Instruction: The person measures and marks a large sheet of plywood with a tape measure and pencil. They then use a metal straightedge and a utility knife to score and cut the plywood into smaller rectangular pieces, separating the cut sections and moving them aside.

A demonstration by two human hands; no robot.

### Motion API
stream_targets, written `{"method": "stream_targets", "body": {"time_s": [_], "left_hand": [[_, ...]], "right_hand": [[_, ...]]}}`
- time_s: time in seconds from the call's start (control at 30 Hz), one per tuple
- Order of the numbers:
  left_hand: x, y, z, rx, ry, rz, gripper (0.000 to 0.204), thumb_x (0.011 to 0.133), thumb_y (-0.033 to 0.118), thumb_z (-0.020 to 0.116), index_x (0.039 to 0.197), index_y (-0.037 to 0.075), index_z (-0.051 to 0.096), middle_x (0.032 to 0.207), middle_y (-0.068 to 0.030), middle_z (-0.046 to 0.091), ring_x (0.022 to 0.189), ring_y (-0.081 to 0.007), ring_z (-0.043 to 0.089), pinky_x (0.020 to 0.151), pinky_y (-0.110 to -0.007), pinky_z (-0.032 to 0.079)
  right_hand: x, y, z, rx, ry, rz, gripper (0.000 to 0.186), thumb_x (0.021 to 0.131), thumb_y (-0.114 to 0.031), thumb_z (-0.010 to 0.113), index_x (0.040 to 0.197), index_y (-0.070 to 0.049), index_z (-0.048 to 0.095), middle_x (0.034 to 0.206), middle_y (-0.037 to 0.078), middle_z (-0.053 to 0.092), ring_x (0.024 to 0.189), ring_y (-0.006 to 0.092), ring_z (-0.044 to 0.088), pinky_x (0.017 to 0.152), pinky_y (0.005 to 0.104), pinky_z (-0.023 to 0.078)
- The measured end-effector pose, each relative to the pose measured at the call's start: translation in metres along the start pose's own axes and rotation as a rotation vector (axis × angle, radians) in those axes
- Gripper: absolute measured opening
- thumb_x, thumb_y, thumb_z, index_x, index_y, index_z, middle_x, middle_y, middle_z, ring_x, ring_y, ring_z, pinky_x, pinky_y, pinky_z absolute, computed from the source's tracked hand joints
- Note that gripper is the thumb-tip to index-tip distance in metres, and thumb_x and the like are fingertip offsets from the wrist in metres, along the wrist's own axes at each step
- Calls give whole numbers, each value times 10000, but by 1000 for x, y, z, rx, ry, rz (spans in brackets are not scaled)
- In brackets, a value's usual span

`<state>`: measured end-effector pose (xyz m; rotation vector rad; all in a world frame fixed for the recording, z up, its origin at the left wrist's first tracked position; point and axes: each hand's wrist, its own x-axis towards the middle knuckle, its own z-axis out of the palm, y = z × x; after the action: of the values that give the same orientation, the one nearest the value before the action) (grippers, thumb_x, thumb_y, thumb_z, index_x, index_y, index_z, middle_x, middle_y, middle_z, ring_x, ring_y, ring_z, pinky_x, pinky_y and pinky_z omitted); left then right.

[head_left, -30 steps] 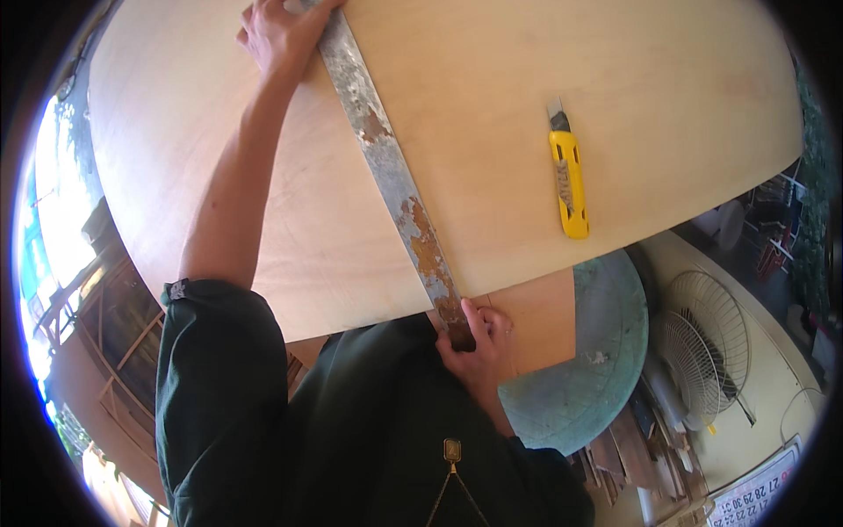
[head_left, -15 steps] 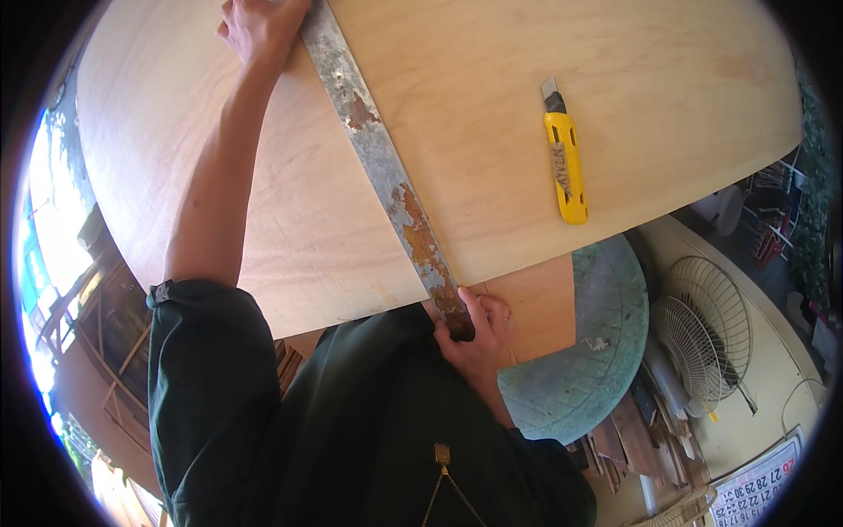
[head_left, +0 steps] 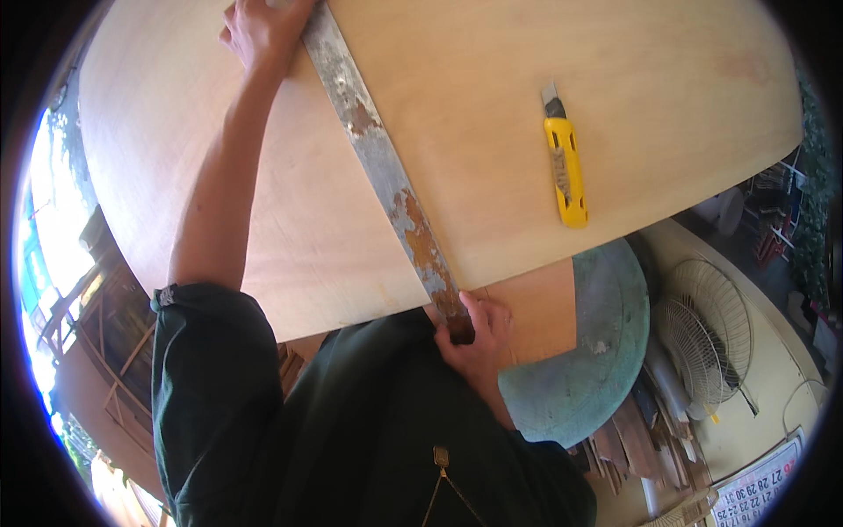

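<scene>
A long metal straightedge (head_left: pixel 373 154), grey with rusty brown patches, lies slantwise across a large sheet of pale plywood (head_left: pixel 474 149). My left hand (head_left: pixel 263 37) holds its far end against the sheet, with part of the hand cut off by the upper edge of the view. At the near end, which juts past the sheet's front edge, my right hand (head_left: pixel 475 330) grips the metal between thumb and fingers. To the right on the plywood rests a yellow utility knife (head_left: pixel 566 171), its blade out and pointing away from me. Neither hand touches it.
Under the sheet's near edge are a smaller orange-brown board (head_left: pixel 536 316) and a round greenish tabletop (head_left: pixel 606 351). A wire-caged fan (head_left: pixel 698 338) stands at the right, above stacked wood strips (head_left: pixel 628 439). A calendar (head_left: pixel 760 492) shows at the lower right.
Almost nothing differs. The whole view has shifted by a few pixels, while both hands keep their places on the straightedge and the knife stays put.
</scene>
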<state>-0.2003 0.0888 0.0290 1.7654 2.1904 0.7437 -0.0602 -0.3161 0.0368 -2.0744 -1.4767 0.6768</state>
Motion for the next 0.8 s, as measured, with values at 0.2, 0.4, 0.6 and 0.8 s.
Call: {"method": "stream_targets", "body": {"time_s": [0.2, 0.4, 0.6, 0.8], "left_hand": [[20, -30, 14, 57, 51, 156, 694, 617, 576, 735, 1186, 189, 641, 1293, -21, 546, 1259, -240, 386, 1066, -400, 223], [19, -27, 12, 3, 30, 160, 729, 611, 574, 722, 1188, 139, 632, 1272, -50, 549, 1260, -250, 366, 1055, -418, 205], [19, -29, 14, 1, 40, 173, 730, 613, 575, 722, 1189, 136, 630, 1276, -60, 546, 1259, -258, 367, 1052, -436, 204], [18, -29, 15, 0, 32, 176, 734, 615, 574, 721, 1194, 132, 626, 1280, -61, 542, 1260, -260, 367, 1050, -440, 204]], "right_hand": [[-4, 1, 1, -41, 1, -5, 552, 603, -171, 736, 1131, -77, 606, 927, 114, 522, 888, 297, 516, 770, 423, 414], [-2, 0, 3, -43, 53, -26, 568, 578, -173, 738, 1125, -84, 613, 927, 101, 527, 866, 275, 513, 743, 413, 408], [-4, 0, 3, -37, 43, -2, 565, 568, -179, 739, 1115, -94, 625, 910, 92, 529, 849, 266, 512, 730, 404, 405], [-4, 0, 2, -46, 47, -1, 566, 567, -185, 742, 1115, -103, 628, 916, 92, 528, 848, 266, 514, 738, 409, 411]]}}
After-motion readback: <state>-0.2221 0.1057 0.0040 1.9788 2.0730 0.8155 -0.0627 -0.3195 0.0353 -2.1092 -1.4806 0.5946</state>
